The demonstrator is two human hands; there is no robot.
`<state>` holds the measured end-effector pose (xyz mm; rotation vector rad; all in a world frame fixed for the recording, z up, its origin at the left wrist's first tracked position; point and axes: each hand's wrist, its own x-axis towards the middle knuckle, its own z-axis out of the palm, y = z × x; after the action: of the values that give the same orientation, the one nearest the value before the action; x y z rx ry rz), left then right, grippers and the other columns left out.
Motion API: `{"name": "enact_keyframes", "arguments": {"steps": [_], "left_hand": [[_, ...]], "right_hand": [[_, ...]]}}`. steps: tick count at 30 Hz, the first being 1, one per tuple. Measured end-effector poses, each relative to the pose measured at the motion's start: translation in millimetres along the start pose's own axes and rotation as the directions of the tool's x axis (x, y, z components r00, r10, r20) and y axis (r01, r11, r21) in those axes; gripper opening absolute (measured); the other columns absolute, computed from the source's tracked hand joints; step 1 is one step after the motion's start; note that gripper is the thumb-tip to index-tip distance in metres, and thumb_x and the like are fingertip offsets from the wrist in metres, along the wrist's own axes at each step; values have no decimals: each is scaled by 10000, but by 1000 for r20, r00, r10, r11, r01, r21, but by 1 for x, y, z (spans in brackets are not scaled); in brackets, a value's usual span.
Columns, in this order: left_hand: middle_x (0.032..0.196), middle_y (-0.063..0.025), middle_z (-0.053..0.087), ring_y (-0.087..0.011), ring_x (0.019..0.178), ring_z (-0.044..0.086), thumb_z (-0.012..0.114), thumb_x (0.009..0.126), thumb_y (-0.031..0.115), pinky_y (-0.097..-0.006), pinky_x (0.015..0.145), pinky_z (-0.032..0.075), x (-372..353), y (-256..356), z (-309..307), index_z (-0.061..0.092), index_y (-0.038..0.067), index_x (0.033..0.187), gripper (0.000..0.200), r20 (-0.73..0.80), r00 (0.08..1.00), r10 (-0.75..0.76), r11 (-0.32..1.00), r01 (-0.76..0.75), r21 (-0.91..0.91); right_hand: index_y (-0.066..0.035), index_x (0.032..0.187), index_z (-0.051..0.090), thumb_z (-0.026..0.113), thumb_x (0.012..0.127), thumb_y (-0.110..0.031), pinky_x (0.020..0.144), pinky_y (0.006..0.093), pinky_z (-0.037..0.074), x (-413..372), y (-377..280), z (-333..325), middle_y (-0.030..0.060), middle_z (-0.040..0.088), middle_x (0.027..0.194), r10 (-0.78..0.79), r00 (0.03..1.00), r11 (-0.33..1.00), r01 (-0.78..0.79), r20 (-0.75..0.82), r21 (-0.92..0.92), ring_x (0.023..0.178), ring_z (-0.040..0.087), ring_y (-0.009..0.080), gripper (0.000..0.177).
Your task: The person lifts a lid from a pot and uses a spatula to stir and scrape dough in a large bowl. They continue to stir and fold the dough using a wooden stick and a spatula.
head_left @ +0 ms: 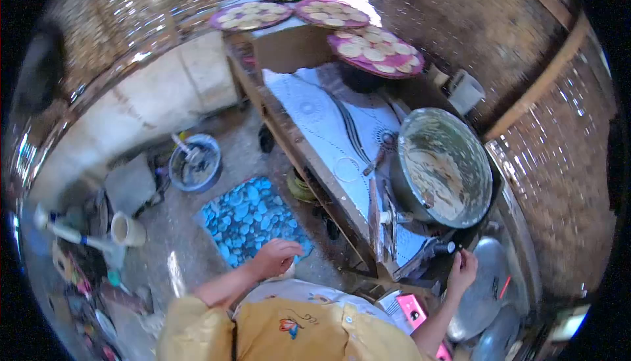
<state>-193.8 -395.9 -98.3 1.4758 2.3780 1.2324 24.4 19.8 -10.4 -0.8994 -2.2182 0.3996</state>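
Note:
My left hand [276, 259] is in front of my body, its fingers curled loosely together, with nothing visible in them. Below it lies a blue pebble-patterned mat [246, 216]. Off the near corner of the table, my right hand [464, 269] has its fingers bent inward beside a black handle [444, 248]; whether they touch it or hold anything small, I cannot make out. Beyond that hand stands a large deep basin [483, 164] with pale dough or batter [437, 180] in it. A metal device with a bar [389, 217] is at the table's near end.
The table [315, 114] has a white patterned cover. Several purple trays [342, 48] of flat pale rounds stand at its far end. A bluish bucket [217, 164] and a cream cup [128, 229] are on the left. Metal lids [480, 288] and a pink item [412, 310] lie at right.

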Motion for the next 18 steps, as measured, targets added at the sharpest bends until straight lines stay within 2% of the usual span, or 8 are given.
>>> {"name": "enact_keyframes", "arguments": {"steps": [4, 7, 8, 9, 10, 11, 16, 18], "left_hand": [[923, -101, 649, -251, 869, 621, 585, 742, -8, -339, 754, 495, -19, -14, 3, 644, 69, 881, 170, -293, 936, -198, 976, 159, -151], [927, -101, 647, -250, 863, 621, 582, 736, -18, -337, 742, 496, -31, -30, -7, 640, 64, 889, 183, -252, 959, -133, 980, 88, -180], [925, -100, 647, -252, 860, 622, 580, 734, -22, -336, 738, 497, -33, -33, -11, 638, 61, 888, 184, -240, 962, -130, 980, 88, -179], [924, -100, 647, -253, 858, 623, 577, 732, -26, -334, 734, 498, -34, -36, -16, 635, 59, 887, 186, -231, 964, -133, 980, 93, -175], [922, -100, 647, -254, 855, 624, 575, 731, -29, -333, 730, 498, -35, -39, -20, 633, 56, 887, 187, -225, 964, -140, 980, 104, -168], [918, -101, 646, -257, 848, 624, 573, 726, -35, -333, 725, 498, -35, -41, -24, 630, 54, 881, 188, -233, 961, -150, 979, 112, -172], [882, -118, 645, -266, 810, 624, 571, 699, -71, -330, 701, 497, -19, -50, -38, 621, 43, 838, 186, -277, 946, -170, 974, 119, -193], [867, -122, 646, -263, 800, 625, 569, 694, -85, -329, 690, 496, -8, -50, -42, 620, 41, 828, 190, -268, 952, -147, 980, 103, -169]], "right_hand": [[-2, 964, 620, 603, 786, -87, 730, 331, 480, 1, -41, 8, 141, 601, 890, 84, 996, 995, -86, -42, -43, 806, 593, 267, 198], [-14, 942, 619, 617, 771, -91, 668, 319, 487, 18, -79, 27, 145, 593, 894, 65, 998, 994, -64, -6, 92, 746, 602, 247, 187], [-1, 940, 621, 619, 788, -72, 617, 261, 482, 26, -81, 37, 102, 590, 863, -10, 1000, 1000, 10, 2, 20, 701, 586, 164, 168], [-12, 934, 628, 635, 773, -90, 605, 269, 481, 34, -96, 46, 102, 596, 844, 10, 1000, 999, -10, 4, 34, 664, 584, 168, 178], [-22, 921, 638, 653, 754, -118, 596, 277, 480, 43, -108, 51, 114, 598, 829, -98, 995, 994, 98, 19, -46, 661, 588, 183, 193], [-32, 918, 645, 661, 745, -162, 608, 298, 483, 50, -119, 59, 133, 603, 854, 0, 994, 999, 5, 113, -45, 667, 593, 205, 217], [-39, 821, 657, 594, 766, -286, 675, 431, 477, 87, -120, 98, 174, 599, 838, -82, 963, 979, 125, 256, -158, 723, 584, 352, 261], [-37, 808, 659, 587, 753, -338, 684, 442, 474, 109, -107, 105, 185, 612, 805, 26, 935, 963, 72, 355, -260, 731, 591, 363, 314]]}}
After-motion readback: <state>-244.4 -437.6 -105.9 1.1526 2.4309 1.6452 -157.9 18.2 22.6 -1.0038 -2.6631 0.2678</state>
